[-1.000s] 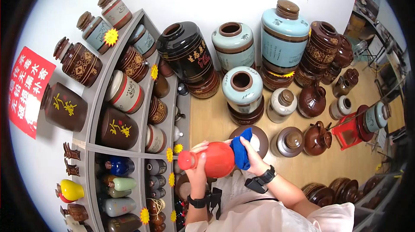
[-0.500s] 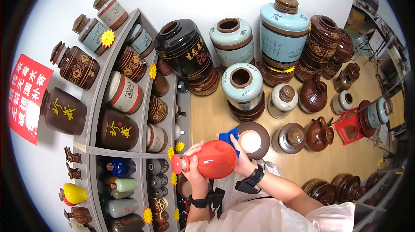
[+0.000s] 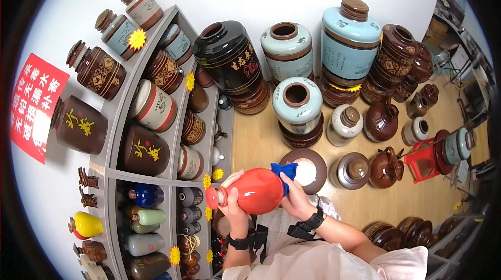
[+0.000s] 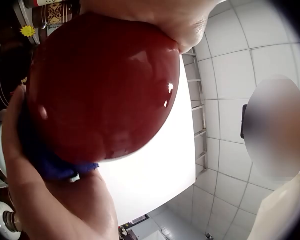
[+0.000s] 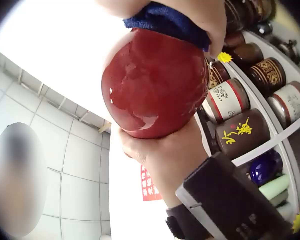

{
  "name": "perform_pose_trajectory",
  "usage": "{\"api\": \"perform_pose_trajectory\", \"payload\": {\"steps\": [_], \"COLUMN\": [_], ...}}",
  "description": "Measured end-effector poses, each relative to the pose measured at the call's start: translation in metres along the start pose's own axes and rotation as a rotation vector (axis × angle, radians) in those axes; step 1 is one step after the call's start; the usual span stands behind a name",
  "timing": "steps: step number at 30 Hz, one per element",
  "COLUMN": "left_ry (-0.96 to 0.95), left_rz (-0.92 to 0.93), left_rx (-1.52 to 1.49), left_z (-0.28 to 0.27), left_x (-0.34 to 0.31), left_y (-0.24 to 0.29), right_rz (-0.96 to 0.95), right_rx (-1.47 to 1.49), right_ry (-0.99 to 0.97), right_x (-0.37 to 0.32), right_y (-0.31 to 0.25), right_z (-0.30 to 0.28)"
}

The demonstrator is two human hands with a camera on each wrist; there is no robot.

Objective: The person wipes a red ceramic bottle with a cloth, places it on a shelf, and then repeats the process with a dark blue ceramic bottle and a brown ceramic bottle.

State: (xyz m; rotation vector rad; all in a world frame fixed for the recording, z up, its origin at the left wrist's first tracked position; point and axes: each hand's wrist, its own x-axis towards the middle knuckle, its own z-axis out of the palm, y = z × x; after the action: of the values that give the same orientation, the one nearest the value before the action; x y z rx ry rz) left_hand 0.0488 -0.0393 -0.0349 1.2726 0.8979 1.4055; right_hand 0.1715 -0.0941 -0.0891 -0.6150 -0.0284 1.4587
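Note:
A glossy red round-bellied bottle lies on its side in the air in the head view, its red-capped neck pointing left. My left hand grips it around the neck and shoulder, thumb on the near side. A bunched blue cloth covers part of the bottle's base end. My right hand holds that cloth against the bottle. In the right wrist view the cloth lies between the right fingers and the red surface. The left wrist view shows the bottle's belly up close, with the cloth pressed at its side.
A grey shelf full of jars and bottles stands close on the left. Large jars, including a black one and a pale blue one, stand ahead on the wooden floor. A brown jar with a pale top is just beyond the right hand.
The bottle has turned a little, its capped neck shifting left. My right hand has moved the blue cloth around the base end, out to the far side and partly back into sight.

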Motion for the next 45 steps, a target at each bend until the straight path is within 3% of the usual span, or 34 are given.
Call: {"api": "perform_pose_trajectory", "payload": {"steps": [2, 7, 9, 11, 12, 13, 15, 18, 24, 34, 38, 45], "left_ry": [-0.053, -0.220, -0.350, -0.418, -0.410, -0.402, -0.452, -0.529, -0.511, -0.540, -0.536, -0.494], "left_rz": [-0.010, 0.035, 0.138, 0.207, 0.261, 0.316, 0.380, 0.364, 0.295, 0.375, 0.317, 0.196], "left_rx": [-0.017, 0.096, 0.220, 0.345, 0.387, 0.426, 0.481, 0.440, 0.346, 0.382, 0.293, 0.239], "left_z": [-0.002, -0.006, -0.009, -0.010, -0.005, -0.002, -0.003, -0.008, -0.008, -0.012, -0.012, -0.007], "left_x": [-0.003, -0.008, -0.005, -0.006, -0.007, -0.008, -0.006, -0.006, -0.013, -0.013, -0.016, -0.020], "left_y": [0.001, 0.009, 0.012, 0.008, 0.007, 0.006, 0.009, 0.005, 0.003, 0.008, 0.013, 0.022], "right_rz": [-0.184, -0.229, -0.391, -0.628, -0.633, -0.740, -0.774, -0.815, -0.861, -0.588, 0.046, 0.300], "right_rx": [-0.093, -0.174, -0.453, -0.921, -0.974, -1.236, -1.366, -1.408, -1.426, -1.267, -0.830, -0.189], "right_ry": [-0.003, -0.131, -0.235, -0.506, -0.539, -0.585, -0.682, -0.731, -0.746, -0.744, -0.614, -0.324], "right_x": [0.002, 0.009, 0.008, 0.004, -0.003, -0.008, -0.013, -0.014, -0.013, 0.004, 0.012, 0.012], "right_y": [-0.003, -0.042, -0.052, -0.070, -0.068, -0.072, -0.073, -0.069, -0.066, -0.066, -0.064, -0.032], "right_z": [-0.002, -0.008, -0.002, 0.012, 0.026, 0.035, 0.040, 0.037, 0.037, 0.018, -0.008, -0.031]}}
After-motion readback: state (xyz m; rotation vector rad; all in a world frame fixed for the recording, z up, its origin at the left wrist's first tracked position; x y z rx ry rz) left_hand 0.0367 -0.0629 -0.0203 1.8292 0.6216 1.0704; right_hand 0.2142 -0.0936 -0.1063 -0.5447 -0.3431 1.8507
